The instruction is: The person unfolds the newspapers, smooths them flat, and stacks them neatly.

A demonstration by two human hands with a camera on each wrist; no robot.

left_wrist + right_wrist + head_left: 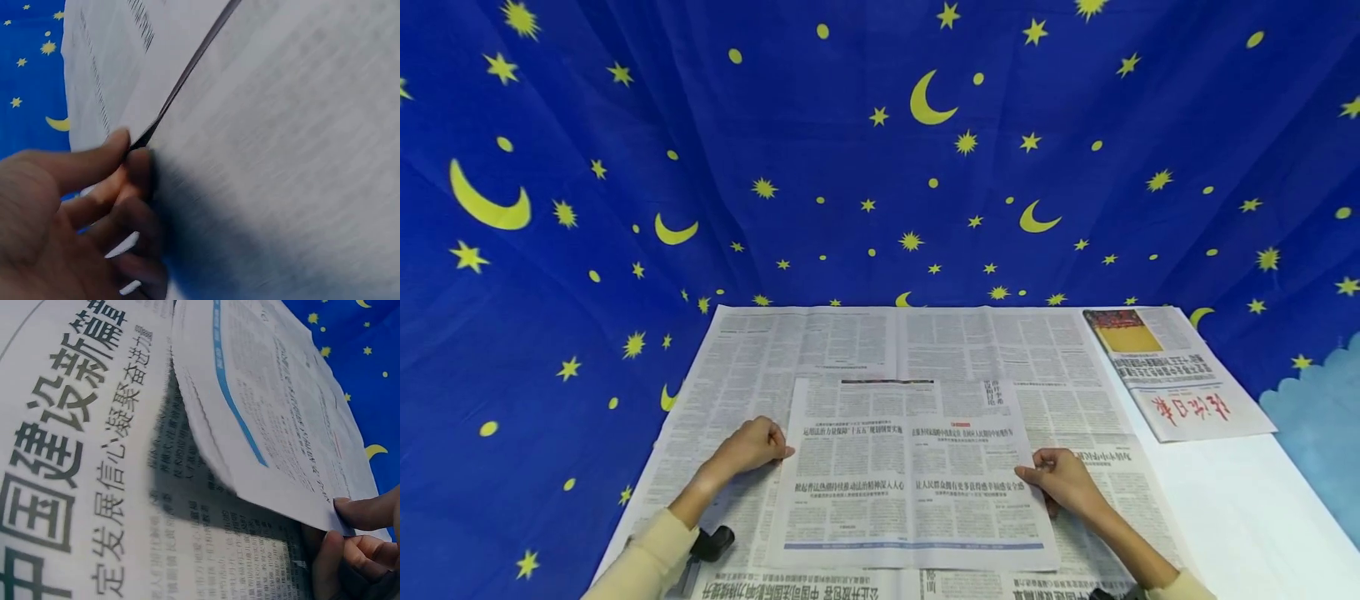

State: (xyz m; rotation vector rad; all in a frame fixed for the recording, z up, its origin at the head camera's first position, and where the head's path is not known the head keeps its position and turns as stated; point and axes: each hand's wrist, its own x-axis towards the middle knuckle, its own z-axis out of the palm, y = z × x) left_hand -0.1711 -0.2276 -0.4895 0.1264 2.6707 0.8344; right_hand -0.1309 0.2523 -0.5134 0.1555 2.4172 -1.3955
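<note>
Nearest, two cream sleeves (651,554) are cut off by the bottom of the head view, as is the tabletop's near edge. A black device (713,543) at the left wrist is only partly seen; its counterpart on the right barely shows.

Beyond them, a smaller, creased newsprint sheet (850,508) with a blue stripe along its near side lies between the hands, over the middle of the white tabletop (1247,500). The left hand (751,446) has its grip on the sheet's left edge, thumb against forefinger; its other fingers fall into blurred shadow in the left wrist view. The right hand (1067,479) pinches the right edge, some fingers hidden beneath. There the sheet stands clear of the print below, shading it.

Underneath, large grey-white spread newspaper pages (752,358) reach the tabletop's far edge, their middle covered. At the far right corner lies a folded newspaper (1180,375) with a colour photo and red characters. Behind hangs a blue fabric backdrop (820,100) with yellow stars and moons, running out of view.
</note>
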